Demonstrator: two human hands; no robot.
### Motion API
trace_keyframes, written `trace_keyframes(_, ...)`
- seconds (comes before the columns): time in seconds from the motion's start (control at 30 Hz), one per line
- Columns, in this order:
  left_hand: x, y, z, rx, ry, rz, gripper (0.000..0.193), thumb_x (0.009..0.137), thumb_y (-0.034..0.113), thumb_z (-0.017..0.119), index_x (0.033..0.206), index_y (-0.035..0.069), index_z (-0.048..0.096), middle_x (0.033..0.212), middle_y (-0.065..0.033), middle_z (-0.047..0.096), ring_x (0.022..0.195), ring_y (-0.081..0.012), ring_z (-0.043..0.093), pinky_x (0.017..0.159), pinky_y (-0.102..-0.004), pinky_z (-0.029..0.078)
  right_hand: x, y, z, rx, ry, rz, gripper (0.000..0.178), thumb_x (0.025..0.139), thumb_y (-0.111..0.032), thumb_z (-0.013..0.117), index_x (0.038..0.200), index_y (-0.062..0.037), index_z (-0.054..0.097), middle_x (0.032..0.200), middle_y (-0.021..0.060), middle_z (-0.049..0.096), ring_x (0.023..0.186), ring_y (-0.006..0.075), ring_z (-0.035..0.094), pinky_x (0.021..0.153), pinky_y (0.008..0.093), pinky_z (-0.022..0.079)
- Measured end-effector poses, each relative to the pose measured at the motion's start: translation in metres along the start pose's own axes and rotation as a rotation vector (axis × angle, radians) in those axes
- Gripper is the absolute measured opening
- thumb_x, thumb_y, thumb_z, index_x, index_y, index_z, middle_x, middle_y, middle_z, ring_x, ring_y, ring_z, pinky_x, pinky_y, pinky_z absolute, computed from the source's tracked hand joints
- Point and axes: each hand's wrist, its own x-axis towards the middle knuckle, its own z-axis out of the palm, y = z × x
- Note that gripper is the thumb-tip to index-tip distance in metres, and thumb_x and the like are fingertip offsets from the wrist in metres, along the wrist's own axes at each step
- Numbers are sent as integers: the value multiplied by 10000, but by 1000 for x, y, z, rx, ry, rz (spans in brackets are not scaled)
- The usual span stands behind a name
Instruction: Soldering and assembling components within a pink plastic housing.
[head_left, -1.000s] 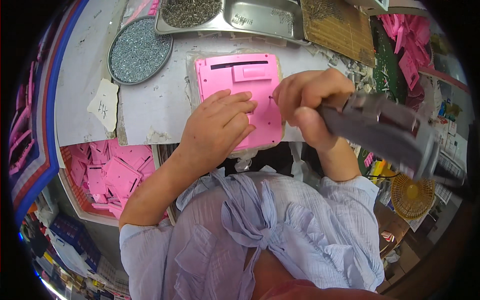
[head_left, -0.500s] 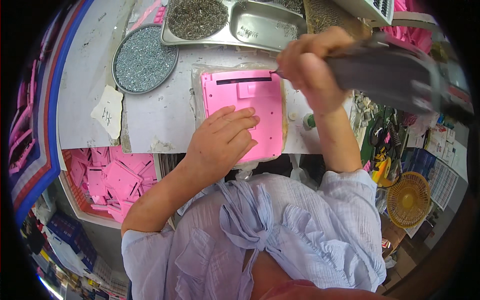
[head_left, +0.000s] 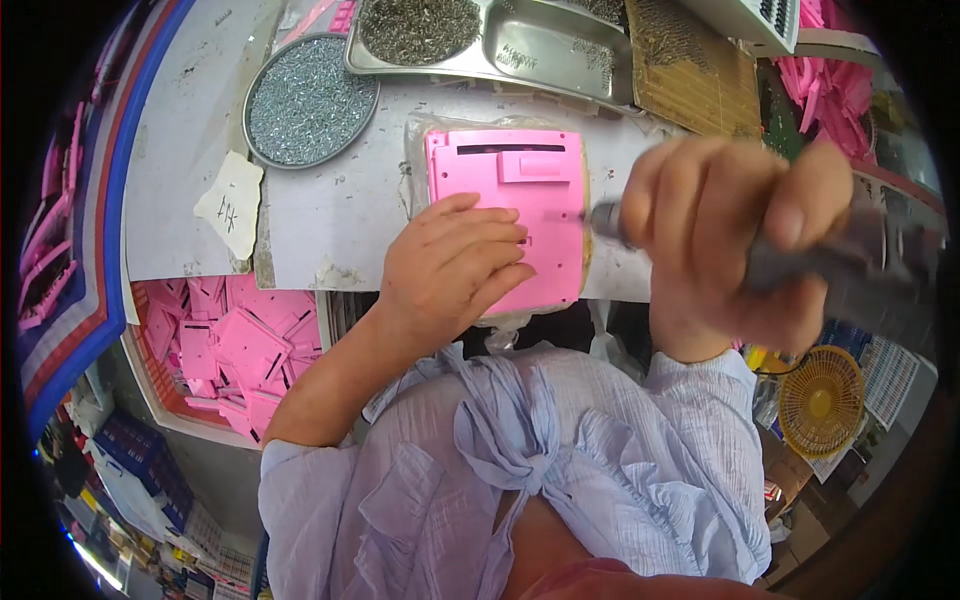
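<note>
A flat pink plastic housing (head_left: pixel 555 240) with a dark slot near its far edge lies on a clear plastic bag (head_left: pixel 418 150) at the table's near edge. Across its left half rests my left hand (head_left: pixel 452 258), palm down with fingers stretched out. My right hand (head_left: pixel 715 225) is wrapped round a dark grey electric screwdriver (head_left: pixel 880 285), blurred by motion. The tool lies sideways, its bit pointing left at the housing's right side, near a small hole. Whether the tip touches the plastic I cannot tell.
Beyond the housing stand a round tray of silvery screws (head_left: pixel 312 100) and a steel compartment tray (head_left: pixel 520 75) with darker screws. Cardboard (head_left: pixel 695 75) lies at far right. A bin of pink parts (head_left: pixel 235 345) is at left, a yellow basket (head_left: pixel 822 400) at right.
My right hand has brought the screwdriver nearer to me, from the housing's far right corner to its right side. My left hand stays on the housing. The whole view has shifted slightly.
</note>
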Motion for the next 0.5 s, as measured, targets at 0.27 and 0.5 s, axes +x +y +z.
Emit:
trace_keyframes(0.27, -3, 2, -17, 77, 78, -15, 222, 775, 155, 833, 923, 90, 681, 957, -41, 741, 962, -206, 722, 1023, -466, 489, -10, 12, 39, 123, 65, 51, 287, 980, -366, 677, 1053, -149, 503, 604, -30, 531, 435, 112, 503, 423, 293, 395)
trace_keyframes(0.5, -2, -8, -36, 126, 82, 29, 272, 735, 164, 853, 927, 82, 680, 958, -60, 729, 922, -214, 714, 1029, -452, 461, 5, 21, 51, 81, 65, 71, 289, 989, -374, 664, 1063, -150, 498, 612, -29, 516, 434, 115, 470, 438, 298, 379)
